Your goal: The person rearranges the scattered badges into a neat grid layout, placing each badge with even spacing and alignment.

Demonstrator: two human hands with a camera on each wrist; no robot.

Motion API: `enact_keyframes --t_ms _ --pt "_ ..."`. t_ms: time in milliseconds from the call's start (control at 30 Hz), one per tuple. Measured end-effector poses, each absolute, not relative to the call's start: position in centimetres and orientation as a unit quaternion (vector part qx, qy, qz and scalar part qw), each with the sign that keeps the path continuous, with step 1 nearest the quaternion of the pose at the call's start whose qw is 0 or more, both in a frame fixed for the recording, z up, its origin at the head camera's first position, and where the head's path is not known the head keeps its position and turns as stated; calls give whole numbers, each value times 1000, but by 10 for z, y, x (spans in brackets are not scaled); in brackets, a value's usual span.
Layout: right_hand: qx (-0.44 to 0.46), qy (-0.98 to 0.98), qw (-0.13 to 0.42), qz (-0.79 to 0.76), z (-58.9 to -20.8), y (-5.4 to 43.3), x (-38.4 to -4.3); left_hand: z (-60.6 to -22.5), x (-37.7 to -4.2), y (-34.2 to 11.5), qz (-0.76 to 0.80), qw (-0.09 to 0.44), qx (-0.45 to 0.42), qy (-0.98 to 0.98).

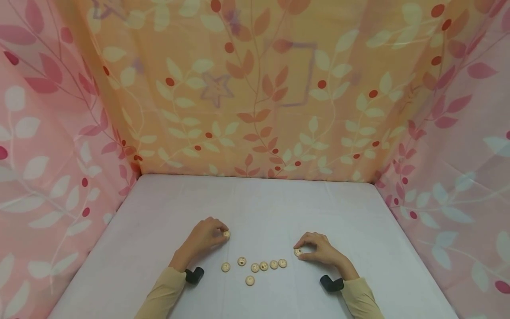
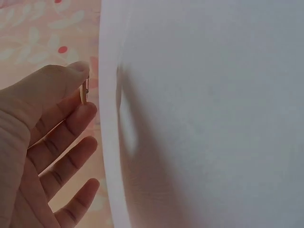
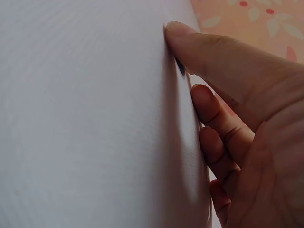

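Observation:
My left hand pinches a small round wooden disc between thumb and fingertip. In the left wrist view that disc is seen edge-on, raised off the table, while the other fingers are spread. On the right, my right hand holds another wooden disc, marked dark on its face, between thumb and finger at the tabletop. The right wrist view shows the thumb low against the white cloth, hiding most of that disc. Between the hands, a row of discs lies side by side.
Loose discs lie left of the row: one plain-looking disc, one with a dark mark, and one nearer disc. A white cloth covers the table. Patterned curtains enclose its back and sides.

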State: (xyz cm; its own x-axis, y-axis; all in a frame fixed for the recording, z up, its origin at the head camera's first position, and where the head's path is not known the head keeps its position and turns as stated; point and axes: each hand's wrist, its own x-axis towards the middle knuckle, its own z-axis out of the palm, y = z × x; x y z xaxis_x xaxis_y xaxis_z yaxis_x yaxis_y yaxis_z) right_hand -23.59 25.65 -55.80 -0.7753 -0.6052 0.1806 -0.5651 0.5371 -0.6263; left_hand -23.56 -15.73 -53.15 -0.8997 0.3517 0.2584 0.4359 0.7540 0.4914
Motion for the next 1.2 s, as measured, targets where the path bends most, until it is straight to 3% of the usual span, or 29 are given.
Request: enact_keyframes --t_ms 767,1200 --pt "-340 876 14 -341 -563 259 -236 -539 -277 -153 -275 111 -184 -937" --pt "-346 874 10 -342 -562 258 -236 -542 -299 -151 -298 96 -154 -937"
